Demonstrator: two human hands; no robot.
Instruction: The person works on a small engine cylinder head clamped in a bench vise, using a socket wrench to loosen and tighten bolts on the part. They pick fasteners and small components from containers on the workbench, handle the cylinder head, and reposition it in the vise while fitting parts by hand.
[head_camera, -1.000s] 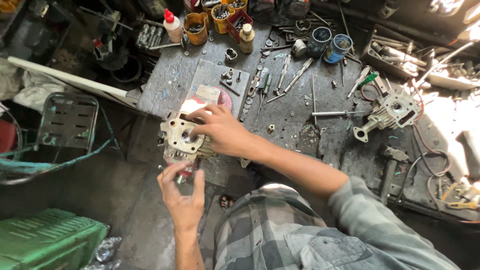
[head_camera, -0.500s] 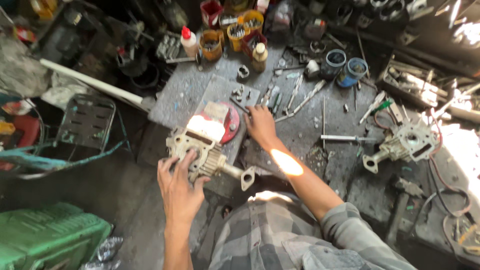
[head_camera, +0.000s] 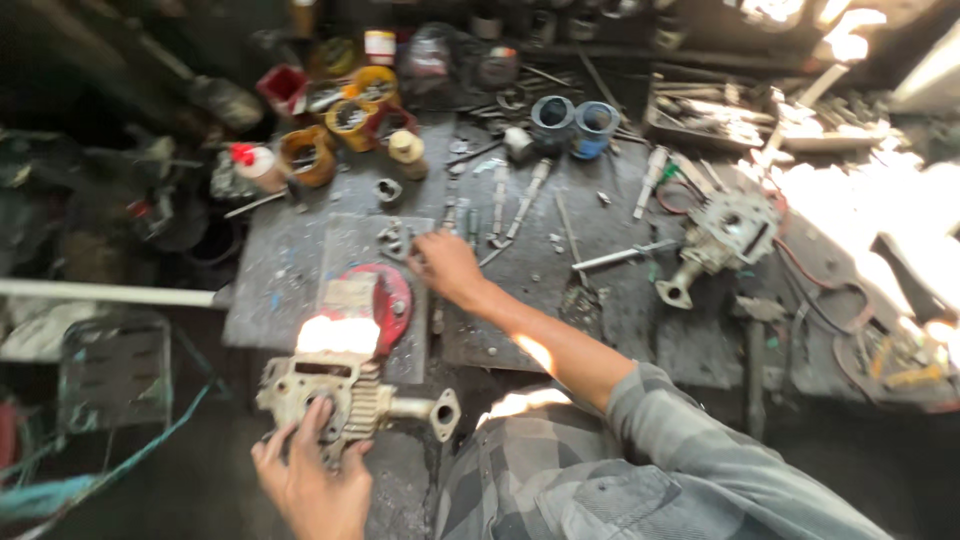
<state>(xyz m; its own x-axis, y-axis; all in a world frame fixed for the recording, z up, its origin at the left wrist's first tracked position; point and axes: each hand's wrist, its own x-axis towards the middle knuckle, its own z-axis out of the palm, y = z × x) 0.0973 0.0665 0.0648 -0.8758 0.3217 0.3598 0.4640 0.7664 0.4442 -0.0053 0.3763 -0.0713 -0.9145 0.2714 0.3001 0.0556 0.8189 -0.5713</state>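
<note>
A dark, grimy metal table (head_camera: 300, 262) carries loose tools. Just beyond the right hand (head_camera: 448, 265) lie long steel wrenches (head_camera: 527, 200); farther off stand two blue cylindrical cups (head_camera: 573, 120). Nearer than that hand lies a red round disc (head_camera: 392, 298); well to its right sits a grey cast-metal pump housing (head_camera: 722, 238).

left hand (head_camera: 312, 478): fingers spread, palm down | right hand (head_camera: 447, 268): arm extended forward, fingers curled
</note>
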